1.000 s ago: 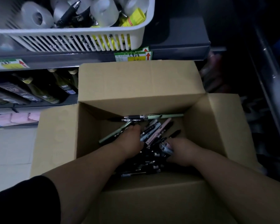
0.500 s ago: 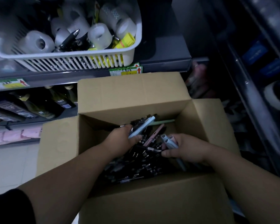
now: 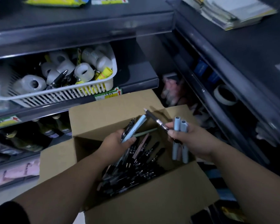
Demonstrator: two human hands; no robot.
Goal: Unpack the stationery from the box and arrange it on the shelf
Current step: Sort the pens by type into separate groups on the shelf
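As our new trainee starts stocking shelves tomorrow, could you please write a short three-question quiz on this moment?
1. Multiple choice: what mostly fills the white basket on the shelf? A) tape rolls B) scissors C) envelopes
2. True or false: the left hand and the right hand are both empty.
3. Short answer: where do the loose pens lie?

Key
1. A.
2. False: the left hand grips a light blue pen with a black pen, and the right hand grips two pale blue pens.
3. In the open cardboard box.
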